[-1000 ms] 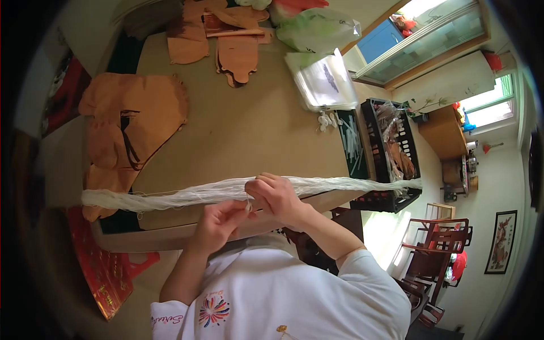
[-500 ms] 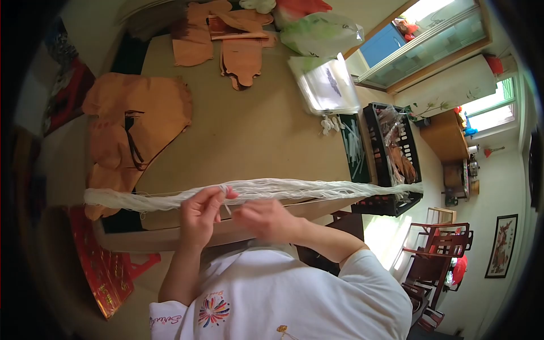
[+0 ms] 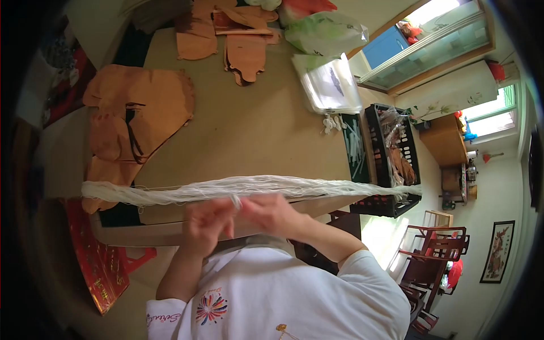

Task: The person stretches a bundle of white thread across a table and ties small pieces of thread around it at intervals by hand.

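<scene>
A long bundle of white thread [image 3: 272, 184] stretches across the near edge of the table, from the tan pieces at left to the black crate at right. My left hand [image 3: 207, 225] is just below the bundle, its fingers curled and blurred by motion. My right hand [image 3: 272, 214] is beside it, closed in a pinch. Between the fingertips of both hands shows a small white piece of thread [image 3: 236, 202], held close to the bundle.
Tan sheets [image 3: 139, 113] lie at left, with more tan pieces [image 3: 243, 54] at the back. Clear plastic bags [image 3: 331, 85] and white sticks [image 3: 354, 144] are near the black crate [image 3: 408, 147]. A red printed bag [image 3: 102, 266] is at lower left.
My right hand has moved up and in to meet my left hand. My left hand has turned and dropped slightly. The view has shifted a little.
</scene>
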A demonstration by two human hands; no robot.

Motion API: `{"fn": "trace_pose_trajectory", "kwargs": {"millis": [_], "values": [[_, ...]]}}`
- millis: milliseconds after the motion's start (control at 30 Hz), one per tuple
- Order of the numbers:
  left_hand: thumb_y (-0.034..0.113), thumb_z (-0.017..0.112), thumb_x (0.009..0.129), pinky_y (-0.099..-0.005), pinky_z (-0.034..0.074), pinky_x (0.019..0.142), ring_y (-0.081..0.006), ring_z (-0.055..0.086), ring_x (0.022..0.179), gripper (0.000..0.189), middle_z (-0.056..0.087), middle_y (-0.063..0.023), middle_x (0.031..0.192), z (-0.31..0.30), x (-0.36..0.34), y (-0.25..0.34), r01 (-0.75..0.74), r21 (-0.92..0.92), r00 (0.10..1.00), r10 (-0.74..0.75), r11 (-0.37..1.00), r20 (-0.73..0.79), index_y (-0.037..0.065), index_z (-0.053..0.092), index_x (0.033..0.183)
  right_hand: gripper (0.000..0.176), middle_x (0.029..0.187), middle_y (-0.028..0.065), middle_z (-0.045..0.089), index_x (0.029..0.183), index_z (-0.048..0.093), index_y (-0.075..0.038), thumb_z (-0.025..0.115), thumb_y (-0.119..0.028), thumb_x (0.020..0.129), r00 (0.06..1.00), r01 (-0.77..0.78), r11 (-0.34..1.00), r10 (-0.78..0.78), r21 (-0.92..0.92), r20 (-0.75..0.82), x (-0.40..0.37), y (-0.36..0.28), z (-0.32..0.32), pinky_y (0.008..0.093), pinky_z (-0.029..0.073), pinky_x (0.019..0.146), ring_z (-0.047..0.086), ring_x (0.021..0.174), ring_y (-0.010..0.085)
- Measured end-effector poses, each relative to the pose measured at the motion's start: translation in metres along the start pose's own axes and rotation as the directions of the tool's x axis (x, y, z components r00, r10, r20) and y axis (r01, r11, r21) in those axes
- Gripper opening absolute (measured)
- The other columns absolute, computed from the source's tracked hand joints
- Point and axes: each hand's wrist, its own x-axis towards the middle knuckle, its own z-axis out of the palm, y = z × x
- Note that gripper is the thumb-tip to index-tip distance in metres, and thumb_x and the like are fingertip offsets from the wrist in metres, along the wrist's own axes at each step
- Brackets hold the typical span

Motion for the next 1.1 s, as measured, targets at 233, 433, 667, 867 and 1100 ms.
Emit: {"fn": "trace_pose_trajectory", "kwargs": {"millis": [233,433,667,867,1100], "values": [[0.003,0.054,0.090,-0.0192,0.045,0.054,-0.0049,0.054,0.061,0.015,0.070,-0.0060,0.094,0.004,-0.006,0.003,0.045,-0.080,0.991,-0.034,0.996,0.127,-0.001,0.066,0.098,0.022,0.073,0.0081,0.054,0.093,0.054,-0.006,0.062,-0.006,0.072,0.996,-0.041,0.997,0.036,-0.058,-0.079,0.001,0.009,-0.004,0.0368,0.048,0.057,0.057,0.065,0.0269],[0.002,0.053,0.091,-0.0187,0.046,0.054,-0.0063,0.057,0.064,0.015,0.069,-0.0077,0.094,0.005,-0.001,0.009,0.010,0.113,0.996,-0.021,0.994,0.091,0.000,0.066,0.098,0.017,0.072,0.0091,0.053,0.088,0.056,-0.004,0.065,-0.008,0.074,0.984,-0.071,0.996,0.079,0.057,-0.157,0.002,0.007,-0.008,0.0346,0.046,0.055,0.056,0.063,0.0272],[0.003,0.058,0.089,-0.0190,0.044,0.052,-0.0063,0.054,0.060,0.015,0.070,-0.0066,0.091,-0.002,0.007,-0.003,0.073,0.254,0.997,-0.075,0.965,-0.001,-0.001,0.067,0.100,0.020,0.074,0.0090,0.056,0.091,0.056,-0.005,0.064,-0.006,0.074,0.992,-0.049,0.996,0.057,0.073,-0.116,-0.006,-0.002,-0.001,0.0373,0.048,0.057,0.059,0.066,0.0286],[0.003,0.053,0.092,-0.0198,0.046,0.054,-0.0060,0.054,0.061,0.016,0.070,-0.0090,0.094,0.004,0.011,0.000,-0.113,-0.041,0.992,0.110,0.993,-0.069,-0.001,0.066,0.101,0.021,0.074,0.0106,0.058,0.094,0.058,-0.003,0.064,-0.005,0.073,0.999,-0.015,0.997,0.012,0.080,0.048,-0.017,-0.001,0.005,0.0403,0.049,0.059,0.060,0.065,0.0307],[0.015,0.056,0.092,-0.0212,0.043,0.049,-0.0079,0.052,0.052,0.021,0.069,-0.0083,0.082,0.004,0.002,0.010,-0.080,-0.122,0.994,0.087,0.989,0.060,-0.002,0.068,0.095,0.023,0.072,0.0116,0.057,0.095,0.056,-0.003,0.063,-0.003,0.074,0.994,-0.043,0.998,0.047,0.046,-0.102,-0.009,0.004,-0.002,0.0374,0.046,0.056,0.058,0.064,0.0305]]}}
